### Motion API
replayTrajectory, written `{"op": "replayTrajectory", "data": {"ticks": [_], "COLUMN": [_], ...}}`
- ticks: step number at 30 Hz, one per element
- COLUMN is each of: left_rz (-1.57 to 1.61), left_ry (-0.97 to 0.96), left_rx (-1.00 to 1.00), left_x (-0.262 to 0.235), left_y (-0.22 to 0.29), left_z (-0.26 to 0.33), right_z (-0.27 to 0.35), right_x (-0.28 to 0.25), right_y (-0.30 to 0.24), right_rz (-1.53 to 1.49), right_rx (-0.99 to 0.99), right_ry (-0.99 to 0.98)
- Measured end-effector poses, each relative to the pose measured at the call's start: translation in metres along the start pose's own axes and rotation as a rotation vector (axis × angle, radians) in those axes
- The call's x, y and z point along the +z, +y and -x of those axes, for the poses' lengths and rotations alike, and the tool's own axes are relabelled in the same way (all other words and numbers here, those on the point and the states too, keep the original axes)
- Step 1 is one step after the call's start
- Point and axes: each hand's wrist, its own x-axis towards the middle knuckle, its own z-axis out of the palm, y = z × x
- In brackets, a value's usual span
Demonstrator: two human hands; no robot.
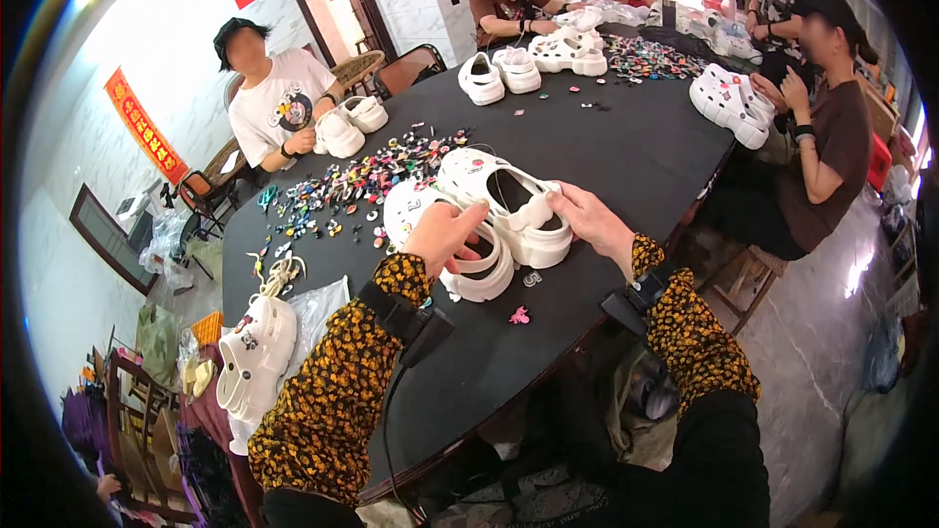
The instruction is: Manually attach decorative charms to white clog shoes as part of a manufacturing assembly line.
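Two white chunky-soled clogs stand side by side in front of me on the black table. My left hand point(448, 237) is closed over the left clog point(486, 279), its thumb pointing at the other shoe. With thumb and fingers, my right hand point(590, 223) grips the heel of the right clog point(538, 246). Small charms sit on the toes of both shoes, and a thin loop rises from the right one. Near their heels lie a pink charm point(519, 315) and a grey number-shaped charm point(532, 279).
A pile of colourful charms point(367, 181) spreads beyond my left hand. One decorated white clog point(256, 357) rests at the table's left edge beside a plastic bag point(321, 318). Across the table are more white clogs point(499, 76) and another charm heap point(650, 61). Several people sit around, some handling shoes.
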Motion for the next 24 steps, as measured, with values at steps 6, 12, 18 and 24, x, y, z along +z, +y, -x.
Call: {"op": "replayTrajectory", "data": {"ticks": [6, 12, 18, 24], "left_rz": [-0.124, -0.256, -0.355, -0.379], "left_ry": [0.1, 0.385, 0.583, 0.637], "left_rx": [-0.016, 0.053, 0.105, 0.201], "left_x": [0.005, 0.01, 0.002, -0.04], "left_y": [0.002, -0.03, -0.053, -0.069], "left_z": [-0.011, -0.039, -0.046, -0.011], "right_z": [0.006, 0.018, 0.037, 0.066], "right_x": [0.015, 0.028, 0.049, 0.067], "right_y": [-0.011, -0.021, -0.032, -0.058], "right_rz": [-0.048, 0.174, 0.279, 0.268], "right_rx": [-0.15, -0.293, -0.335, -0.453], "right_ry": [-0.015, -0.002, -0.029, -0.165]}}
